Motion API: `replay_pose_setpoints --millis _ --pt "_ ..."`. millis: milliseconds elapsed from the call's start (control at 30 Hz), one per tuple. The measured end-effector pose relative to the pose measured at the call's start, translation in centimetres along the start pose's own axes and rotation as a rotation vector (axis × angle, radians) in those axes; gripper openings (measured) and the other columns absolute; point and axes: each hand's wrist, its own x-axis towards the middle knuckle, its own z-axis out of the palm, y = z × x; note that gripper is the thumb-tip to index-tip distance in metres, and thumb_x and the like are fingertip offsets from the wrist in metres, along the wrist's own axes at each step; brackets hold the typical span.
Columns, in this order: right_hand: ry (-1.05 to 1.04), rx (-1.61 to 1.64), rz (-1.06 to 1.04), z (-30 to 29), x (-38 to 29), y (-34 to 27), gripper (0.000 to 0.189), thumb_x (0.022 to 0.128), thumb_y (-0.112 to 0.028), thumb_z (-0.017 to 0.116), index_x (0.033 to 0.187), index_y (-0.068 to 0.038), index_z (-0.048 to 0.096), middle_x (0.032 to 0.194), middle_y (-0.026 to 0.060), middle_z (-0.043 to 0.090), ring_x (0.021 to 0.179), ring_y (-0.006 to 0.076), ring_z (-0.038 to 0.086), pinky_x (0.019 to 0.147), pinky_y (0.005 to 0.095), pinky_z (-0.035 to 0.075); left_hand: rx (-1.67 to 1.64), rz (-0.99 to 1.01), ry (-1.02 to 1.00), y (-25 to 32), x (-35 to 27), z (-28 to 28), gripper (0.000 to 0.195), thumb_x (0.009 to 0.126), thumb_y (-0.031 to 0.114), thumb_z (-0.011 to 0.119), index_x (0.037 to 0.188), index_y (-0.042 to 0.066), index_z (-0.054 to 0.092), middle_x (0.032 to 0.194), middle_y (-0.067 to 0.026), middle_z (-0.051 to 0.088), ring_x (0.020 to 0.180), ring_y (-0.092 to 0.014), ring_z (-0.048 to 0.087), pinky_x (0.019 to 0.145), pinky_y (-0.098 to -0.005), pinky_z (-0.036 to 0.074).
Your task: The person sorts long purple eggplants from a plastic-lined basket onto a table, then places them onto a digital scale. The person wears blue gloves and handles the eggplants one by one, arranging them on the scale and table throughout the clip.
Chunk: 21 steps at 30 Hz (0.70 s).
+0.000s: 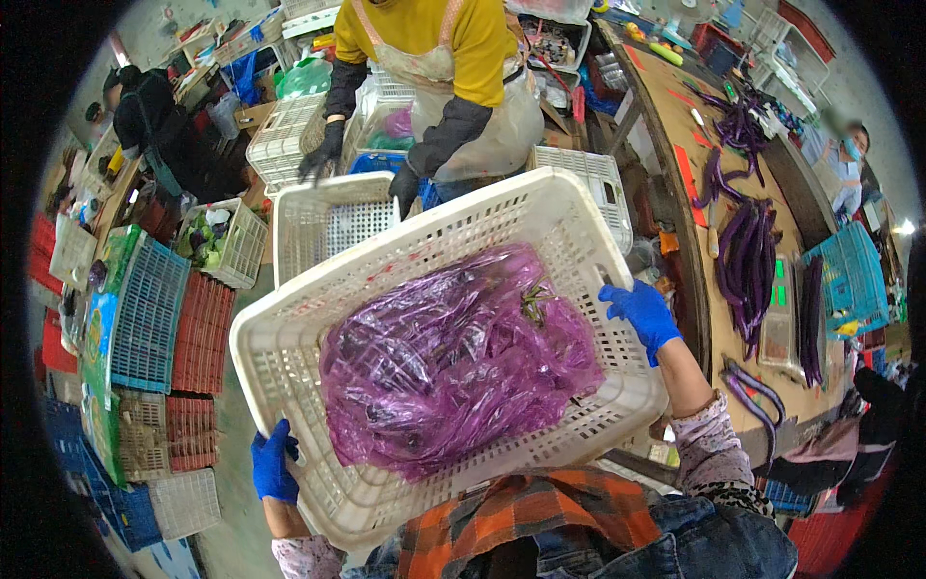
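Note:
A large white plastic crate (434,239) with slotted walls is held up in front of me, tilted in the view. Inside lies a purple plastic bag (463,362), its contents dark and mostly hidden by the film. Some green stems (537,300) poke out near its upper right. My left hand (275,459), in a blue glove, grips the crate's lower left end. At the opposite end my right hand (642,318), also blue-gloved, has its fingers hooked at the handle opening.
Facing me, a person in a yellow top (434,43) reaches toward another white crate (325,217). On the right, long purple eggplants (745,268) lie on a wooden table (669,108) beside a scale (781,318). Stacked blue crates (150,318) and red crates (199,333) line the left.

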Motion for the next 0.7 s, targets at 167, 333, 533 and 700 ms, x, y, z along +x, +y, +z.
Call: replay_pose_setpoints --millis 167,333,533,700 --pt "-0.017 0.054 -0.066 0.5 0.0 0.4 0.039 0.078 -0.032 0.072 0.096 0.002 0.068 0.072 0.0102 0.066 0.062 0.0158 0.061 0.058 0.0329 0.046 -0.010 0.005 -0.005 -0.9 -0.1 -0.6 0.022 0.085 0.022 0.070 0.091 0.004 0.058 0.063 -0.0030 0.056 0.050 -0.012 0.049 0.047 -0.0267 0.037" --pt "-0.008 0.026 -0.046 0.3 -1.1 -0.1 0.033 0.080 -0.028 0.071 0.096 0.001 0.067 0.070 0.0071 0.063 0.059 0.0136 0.057 0.056 0.0291 0.043 -0.037 0.067 -0.059 -1.9 -0.2 -0.9 0.023 0.085 0.023 0.070 0.091 0.004 0.058 0.064 -0.0029 0.056 0.051 -0.012 0.050 0.047 -0.0266 0.036" --pt "-0.043 0.072 -0.081 0.3 -0.9 0.4 0.030 0.082 -0.023 0.068 0.102 0.000 0.066 0.079 0.0064 0.066 0.061 0.0139 0.059 0.058 0.0284 0.044 -0.042 0.069 -0.051 -2.4 -1.2 -0.5 0.024 0.086 0.023 0.069 0.097 0.004 0.059 0.065 -0.0020 0.056 0.052 -0.011 0.049 0.047 -0.0264 0.037" --pt "-0.129 0.072 -0.156 0.2 1.9 0.9 0.027 0.084 -0.022 0.066 0.100 0.000 0.067 0.078 0.0059 0.067 0.062 0.0137 0.060 0.058 0.0275 0.045 -0.064 0.062 0.043 -2.8 -3.2 -0.3 0.026 0.085 0.024 0.069 0.098 0.004 0.059 0.065 -0.0017 0.055 0.052 -0.011 0.049 0.047 -0.0255 0.037"
